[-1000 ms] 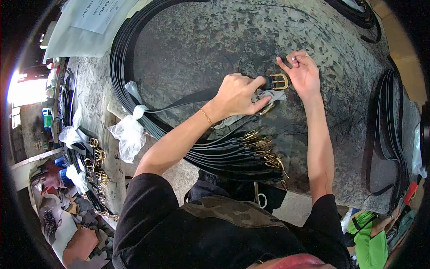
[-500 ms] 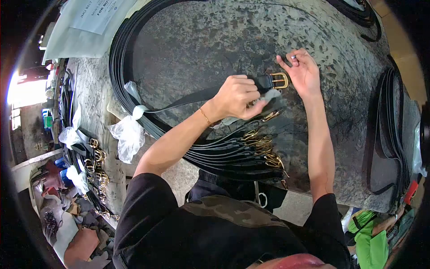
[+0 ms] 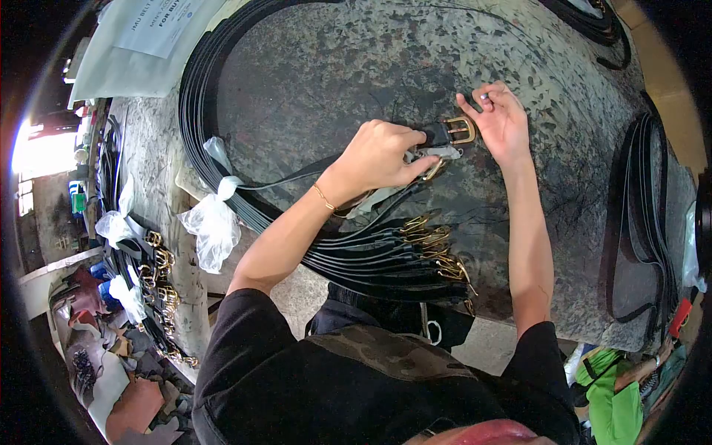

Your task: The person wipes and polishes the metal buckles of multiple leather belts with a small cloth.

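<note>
My left hand (image 3: 378, 156) is closed, palm down, around a pale grey cloth or plastic scrap (image 3: 447, 152) over the end of a black belt (image 3: 297, 173). Just beyond its fingertips is the belt's gold buckle (image 3: 460, 130). To the right of the buckle, my right hand (image 3: 501, 119) is turned palm up, with curled fingers and a tiny pale spot between them that is too small to identify. Below my left hand, a bundle of black belts (image 3: 356, 256) fans out, its gold buckles (image 3: 437, 248) near the table's front edge.
A plastic tie (image 3: 215, 215) wraps the bundle at left. More belts (image 3: 638, 222) lie on the table's right side. Buckled belts (image 3: 159, 282) hang at left above leather scraps (image 3: 133, 400). A labelled plastic sheet (image 3: 148, 44) lies at upper left. Another person's arm (image 3: 641, 371) shows at lower right.
My left hand has moved slightly left, and its thumb and index finger show more clearly around the scrap. The buckle has shifted slightly. My right hand has hardly moved.
</note>
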The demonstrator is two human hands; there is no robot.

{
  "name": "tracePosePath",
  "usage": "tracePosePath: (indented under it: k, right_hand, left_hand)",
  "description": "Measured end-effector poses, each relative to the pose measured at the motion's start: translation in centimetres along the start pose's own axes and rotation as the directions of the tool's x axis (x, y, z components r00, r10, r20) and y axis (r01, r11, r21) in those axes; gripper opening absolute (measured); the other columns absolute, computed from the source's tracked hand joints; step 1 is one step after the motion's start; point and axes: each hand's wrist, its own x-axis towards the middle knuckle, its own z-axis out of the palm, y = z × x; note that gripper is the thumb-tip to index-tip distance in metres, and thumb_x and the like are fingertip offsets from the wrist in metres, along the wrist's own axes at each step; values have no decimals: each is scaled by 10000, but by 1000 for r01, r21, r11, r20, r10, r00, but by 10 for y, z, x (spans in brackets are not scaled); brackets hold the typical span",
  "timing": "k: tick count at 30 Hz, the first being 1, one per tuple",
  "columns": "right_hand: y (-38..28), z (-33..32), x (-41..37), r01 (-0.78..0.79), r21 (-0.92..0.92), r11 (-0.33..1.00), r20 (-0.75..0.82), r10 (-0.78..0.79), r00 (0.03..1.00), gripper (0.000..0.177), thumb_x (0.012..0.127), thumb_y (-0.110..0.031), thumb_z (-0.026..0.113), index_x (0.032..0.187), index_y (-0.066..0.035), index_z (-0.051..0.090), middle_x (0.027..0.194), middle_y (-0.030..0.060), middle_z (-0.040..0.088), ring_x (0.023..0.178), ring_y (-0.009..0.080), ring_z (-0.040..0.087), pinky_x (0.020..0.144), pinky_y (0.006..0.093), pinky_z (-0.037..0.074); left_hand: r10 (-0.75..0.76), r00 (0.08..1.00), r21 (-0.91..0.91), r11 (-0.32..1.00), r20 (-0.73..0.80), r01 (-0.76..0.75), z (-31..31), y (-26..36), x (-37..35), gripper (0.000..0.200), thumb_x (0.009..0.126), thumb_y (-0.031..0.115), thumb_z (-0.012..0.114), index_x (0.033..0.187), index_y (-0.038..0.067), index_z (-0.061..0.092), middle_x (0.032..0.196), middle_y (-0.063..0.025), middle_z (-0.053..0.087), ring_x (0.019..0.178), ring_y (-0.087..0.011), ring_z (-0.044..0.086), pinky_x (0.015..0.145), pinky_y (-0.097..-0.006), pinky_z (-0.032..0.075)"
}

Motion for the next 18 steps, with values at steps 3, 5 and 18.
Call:
tracePosePath:
  k: [3,5,18]
  right_hand:
    - [0,-2,1,-8,1,1000,10,8,1000,99,918,-30,550,861,-19,629,752,23,534,704,105,502,1060,555,447]
    - [-1,0,1,-4,4,1000,-10,4,1000,103,916,-28,543,860,-20,629,759,27,535,719,107,507,1055,553,450]
    - [2,14,-1,40,161,986,-1,-40,999,99,869,-23,570,910,-28,660,800,49,571,716,108,417,633,273,353]
  left_hand:
    - [2,999,-69,998,48,1,-13,7,4,267,770,262,781,857,17,717,754,-125,674,678,-310,668,602,-389,534]
    - [-113,992,90,990,60,108,-16,19,6,239,797,234,757,895,18,731,812,-143,677,748,-309,678,650,-388,540]
    - [-44,975,-38,999,-216,36,8,-8,16,153,743,40,719,895,47,709,997,-123,635,881,-305,620,764,-392,510]
